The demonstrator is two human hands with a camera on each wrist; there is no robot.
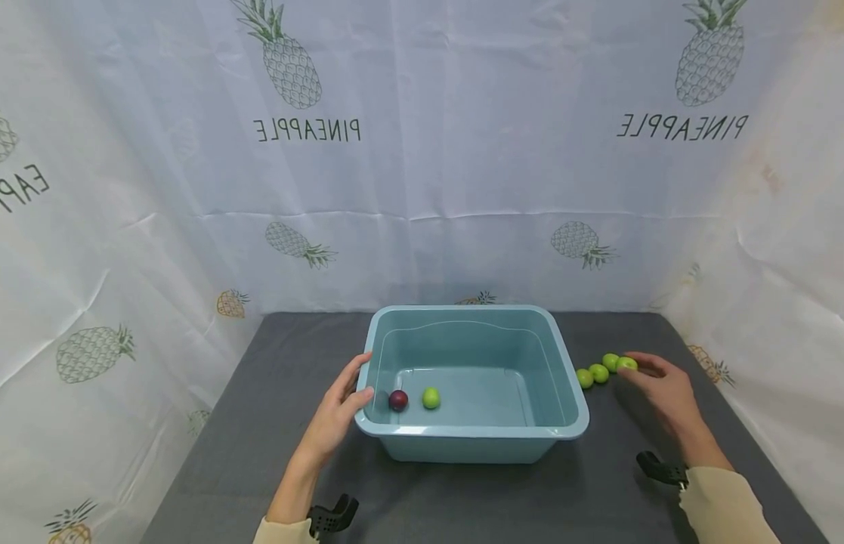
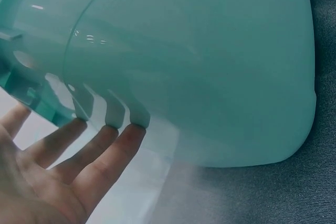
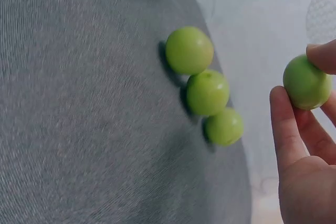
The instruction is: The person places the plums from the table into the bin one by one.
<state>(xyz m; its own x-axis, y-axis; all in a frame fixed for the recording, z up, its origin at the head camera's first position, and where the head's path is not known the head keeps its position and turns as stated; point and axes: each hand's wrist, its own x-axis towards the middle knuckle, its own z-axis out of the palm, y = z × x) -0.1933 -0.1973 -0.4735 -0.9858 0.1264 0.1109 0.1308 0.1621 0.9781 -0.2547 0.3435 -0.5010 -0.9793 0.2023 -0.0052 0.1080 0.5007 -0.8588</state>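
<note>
A light blue plastic basin stands on the dark table, with one dark red plum-like fruit and one round green fruit on its bottom. My left hand is at the basin's left side, thumb at the rim. In the left wrist view, its straight fingers touch the outer wall. To the right of the basin, my right hand pinches a round green fruit between thumb and fingers. Below that fruit, three more green fruits lie in a row on the table.
A dark grey cloth covers the table. White curtain fabric with printed pineapples hangs behind it and along both sides. A black wrist mount sits at my left wrist, and another mount at my right.
</note>
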